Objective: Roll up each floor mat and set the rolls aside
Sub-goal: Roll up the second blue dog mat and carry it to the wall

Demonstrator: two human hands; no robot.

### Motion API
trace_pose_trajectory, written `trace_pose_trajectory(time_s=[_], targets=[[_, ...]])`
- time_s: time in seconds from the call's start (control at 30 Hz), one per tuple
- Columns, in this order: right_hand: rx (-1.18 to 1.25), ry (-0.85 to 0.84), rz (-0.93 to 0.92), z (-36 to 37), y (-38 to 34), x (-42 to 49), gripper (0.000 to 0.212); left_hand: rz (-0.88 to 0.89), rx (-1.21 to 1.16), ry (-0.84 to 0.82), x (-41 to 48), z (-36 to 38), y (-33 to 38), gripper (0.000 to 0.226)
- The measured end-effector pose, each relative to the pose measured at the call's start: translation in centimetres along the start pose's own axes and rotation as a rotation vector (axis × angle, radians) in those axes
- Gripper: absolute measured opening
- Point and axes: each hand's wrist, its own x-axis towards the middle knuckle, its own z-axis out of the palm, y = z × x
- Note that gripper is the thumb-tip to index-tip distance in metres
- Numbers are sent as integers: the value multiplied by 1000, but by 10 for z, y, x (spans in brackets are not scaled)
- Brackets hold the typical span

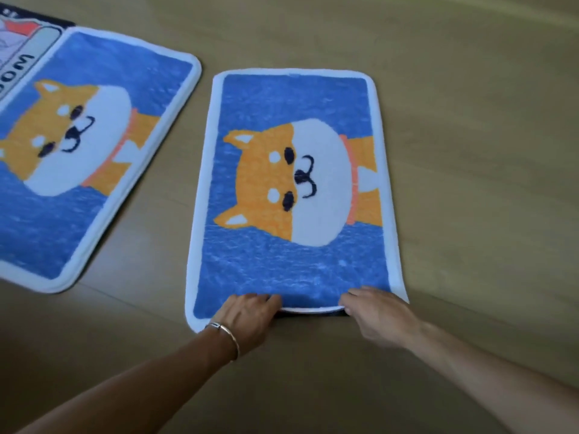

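Note:
A blue floor mat (291,98) with a white border and an orange-and-white dog lies flat on the wooden floor in the middle of the view. Its near edge is lifted a little between my hands, and the dark underside shows there. My left hand (247,317), with a bracelet on the wrist, grips the near edge left of centre. My right hand (376,314) grips the same edge nearer the right corner. A second mat (103,98) of the same design lies flat to the left.
A third mat (22,48) with a dark border and lettering lies at the top left, partly under the second mat and cut off by the frame. Bare wooden floor (470,151) stretches to the right and behind the mats.

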Motion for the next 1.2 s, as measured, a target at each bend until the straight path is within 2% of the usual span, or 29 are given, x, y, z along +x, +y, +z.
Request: trace_pose_trajectory(time_s=[0.03,0.07,0.13,0.23,0.3,0.37,0.47,0.57,0.67,0.77,0.83,0.93,1.03,1.13,1.2], targets=[[55,-57,8,2,0,-4,15,-37,-41,-67,-4,2,5,18],[99,-63,6,5,-1,-8,15,-79,-50,-150,-8,4,9,20],[85,-35,-29,14,-1,-12,20,-125,-50,-211,-11,6,16,21],[-83,75,-174,25,2,-9,66,-97,28,-208,-7,3,22,30],[-176,148,-182,28,3,-8,80,-57,92,-227,-3,3,20,35],[-243,235,-190,34,1,-9,74,58,113,-93,-2,6,14,35],[-317,330,-224,46,-3,-15,56,253,189,-17,-3,15,5,22],[-368,397,-191,55,-5,-17,60,391,298,89,-8,26,-8,22],[-390,452,-170,59,-8,-16,53,466,390,161,-13,32,-21,29],[-440,486,-184,60,-9,-15,42,494,457,205,-15,28,-27,33],[-469,512,-189,59,-11,-15,37,498,489,261,-14,27,-22,46],[-471,464,-171,57,-13,-15,50,441,547,294,-17,33,-4,56],[-452,394,-147,56,-17,-18,45,341,490,238,-31,40,-1,56],[-373,369,-116,56,-13,-24,68,273,395,258,-39,41,-11,54],[-360,366,-111,56,-11,-28,72,283,392,273,-37,39,-13,54]])
